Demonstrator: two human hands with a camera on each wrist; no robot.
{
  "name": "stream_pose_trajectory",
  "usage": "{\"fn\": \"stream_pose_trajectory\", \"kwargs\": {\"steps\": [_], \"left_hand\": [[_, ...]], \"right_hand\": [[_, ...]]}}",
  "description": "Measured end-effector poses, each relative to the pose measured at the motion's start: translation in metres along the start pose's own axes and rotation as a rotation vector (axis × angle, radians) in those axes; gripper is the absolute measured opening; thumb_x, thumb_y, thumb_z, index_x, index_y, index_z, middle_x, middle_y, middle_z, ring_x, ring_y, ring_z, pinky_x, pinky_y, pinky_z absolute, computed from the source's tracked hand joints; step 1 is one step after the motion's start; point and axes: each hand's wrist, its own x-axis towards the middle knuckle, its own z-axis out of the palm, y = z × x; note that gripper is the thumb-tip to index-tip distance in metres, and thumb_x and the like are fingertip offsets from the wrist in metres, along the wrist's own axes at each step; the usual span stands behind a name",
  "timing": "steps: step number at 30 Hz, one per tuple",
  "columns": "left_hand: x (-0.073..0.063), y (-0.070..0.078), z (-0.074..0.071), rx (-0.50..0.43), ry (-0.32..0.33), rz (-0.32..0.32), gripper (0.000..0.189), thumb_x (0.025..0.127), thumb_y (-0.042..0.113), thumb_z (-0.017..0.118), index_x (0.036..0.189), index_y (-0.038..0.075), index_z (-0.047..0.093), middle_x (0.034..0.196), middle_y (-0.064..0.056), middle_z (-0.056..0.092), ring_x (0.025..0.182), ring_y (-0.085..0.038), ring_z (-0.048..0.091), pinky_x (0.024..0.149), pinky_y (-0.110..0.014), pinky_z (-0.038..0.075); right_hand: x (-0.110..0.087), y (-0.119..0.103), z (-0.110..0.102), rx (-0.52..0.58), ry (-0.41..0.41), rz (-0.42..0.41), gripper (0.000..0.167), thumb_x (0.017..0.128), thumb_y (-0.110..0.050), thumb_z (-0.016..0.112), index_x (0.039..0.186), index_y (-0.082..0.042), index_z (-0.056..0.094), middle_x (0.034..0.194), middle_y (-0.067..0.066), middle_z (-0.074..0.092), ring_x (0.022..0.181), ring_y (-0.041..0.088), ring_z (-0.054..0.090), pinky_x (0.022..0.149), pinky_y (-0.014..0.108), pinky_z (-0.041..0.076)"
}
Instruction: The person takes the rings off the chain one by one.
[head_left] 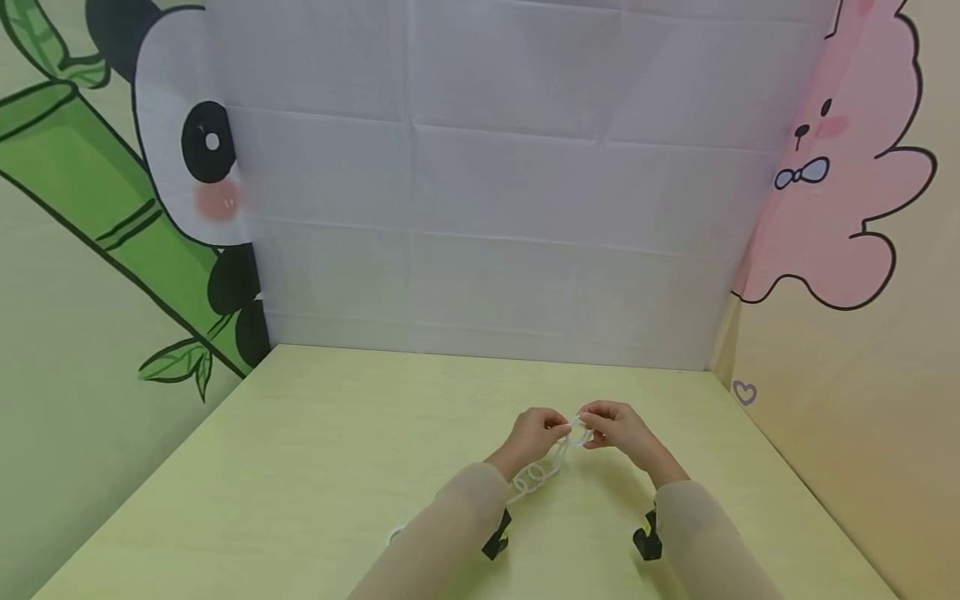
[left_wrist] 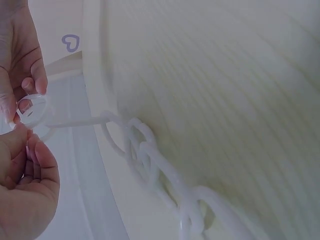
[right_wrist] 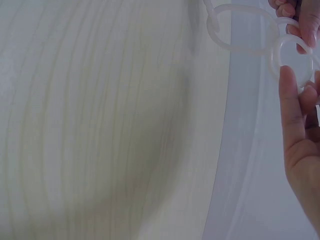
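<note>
My left hand (head_left: pixel 534 435) and right hand (head_left: pixel 621 432) meet above the table, right of its middle. Between thumb and fingers the left hand pinches a white plastic chain link (left_wrist: pixel 42 100) at the end of a chain. On its other side the right hand (right_wrist: pixel 300 145) holds the same end, with a fingertip against a round link (right_wrist: pixel 273 60). Fingers partly hide where the end links meet. From there the white chain (left_wrist: pixel 172 175) hangs down to the table, passing beside and behind the left forearm in the head view.
The pale yellow table (head_left: pixel 337 433) has a wood-grain top. A white sheet (head_left: pixel 487 183) hangs behind its back edge. Side walls bear a panda (head_left: pixel 168 167) and a pink bear (head_left: pixel 840 225). Black straps (head_left: pixel 497 537) hang at the sleeves. A white curved piece (head_left: pixel 395 533) shows beside the left sleeve.
</note>
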Motion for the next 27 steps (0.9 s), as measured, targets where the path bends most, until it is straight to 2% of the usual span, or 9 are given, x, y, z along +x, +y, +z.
{"fn": "stream_pose_trajectory", "kwargs": {"steps": [7, 15, 20, 27], "left_hand": [[0.0, 0.001, 0.001, -0.021, -0.007, -0.019, 0.012, 0.088, 0.015, 0.064, 0.086, 0.004, 0.067, 0.074, 0.003, 0.059, 0.064, -0.008, 0.051, 0.054, -0.021, 0.043], [0.0, 0.002, 0.004, -0.047, -0.025, -0.02, 0.012, 0.088, 0.014, 0.063, 0.085, 0.003, 0.067, 0.073, 0.003, 0.059, 0.063, -0.009, 0.052, 0.053, -0.022, 0.044], [0.002, -0.001, 0.002, -0.054, 0.006, -0.037, 0.012, 0.089, 0.014, 0.062, 0.086, 0.003, 0.067, 0.075, 0.001, 0.061, 0.063, -0.009, 0.055, 0.056, -0.022, 0.047], [0.001, -0.002, 0.0, -0.067, 0.019, -0.053, 0.012, 0.089, 0.014, 0.062, 0.087, 0.004, 0.068, 0.076, 0.002, 0.061, 0.064, -0.009, 0.056, 0.058, -0.022, 0.047]], "right_hand": [[-0.004, -0.003, -0.004, -0.021, -0.018, 0.0, 0.028, 0.094, -0.014, 0.055, 0.107, 0.012, 0.055, 0.087, 0.017, 0.055, 0.067, 0.015, 0.05, 0.071, 0.035, 0.053], [-0.009, -0.007, -0.008, -0.01, -0.065, -0.011, 0.031, 0.096, -0.011, 0.051, 0.109, 0.016, 0.051, 0.089, 0.015, 0.054, 0.075, 0.02, 0.051, 0.075, 0.041, 0.052], [-0.008, -0.005, -0.011, 0.005, -0.087, -0.011, 0.028, 0.096, -0.01, 0.05, 0.107, 0.015, 0.051, 0.092, 0.016, 0.054, 0.078, 0.022, 0.052, 0.075, 0.042, 0.052], [-0.009, -0.002, -0.013, 0.017, -0.027, 0.013, 0.03, 0.094, -0.012, 0.054, 0.109, 0.014, 0.053, 0.092, 0.014, 0.057, 0.077, 0.019, 0.055, 0.073, 0.038, 0.053]]}}
